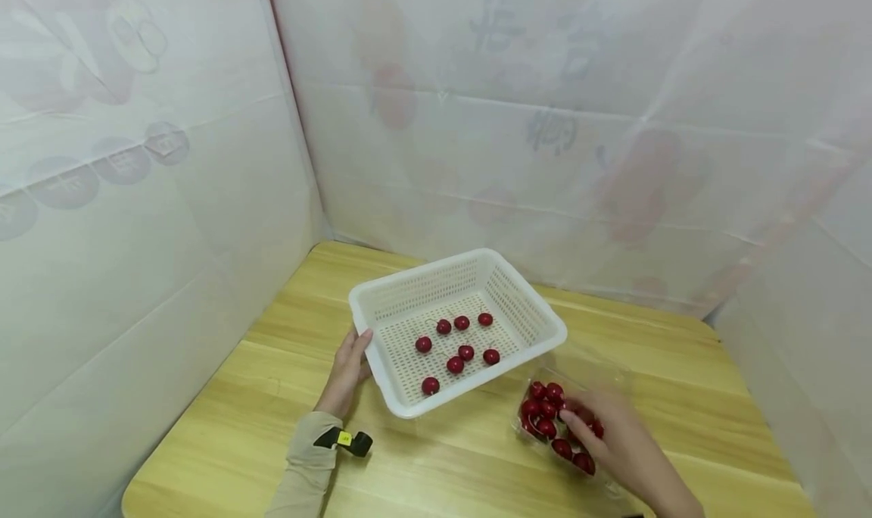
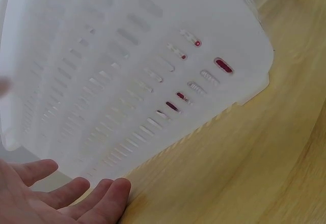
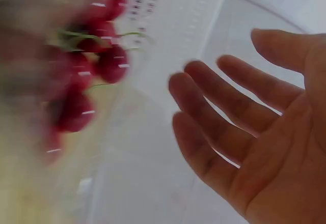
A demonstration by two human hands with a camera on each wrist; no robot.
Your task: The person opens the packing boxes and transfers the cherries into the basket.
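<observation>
Cherries piled in the clear box, right of the basket and nearer the person. Pile is partly hidden by the right hand, which is over the box. Right hand: thumb and fingers apart, nothing seen between them in the right wrist view. That view is blurred at the pile; green stems show on some fruit.

Eight loose cherries on the bottom of the white basket, spaced out, two of them touching or nearly so. Basket is plastic with slotted walls. Left hand is clamped on its left end, thumb over the rim, fingers outside and below it. Red shows through a few slots in the left wrist view. Can't tell if the basket sits flat.

Sleeve on the left arm is beige, black strap at the wrist with a yellow tag. Surface is light wood grain. White sheets with faint prints stand around it.
</observation>
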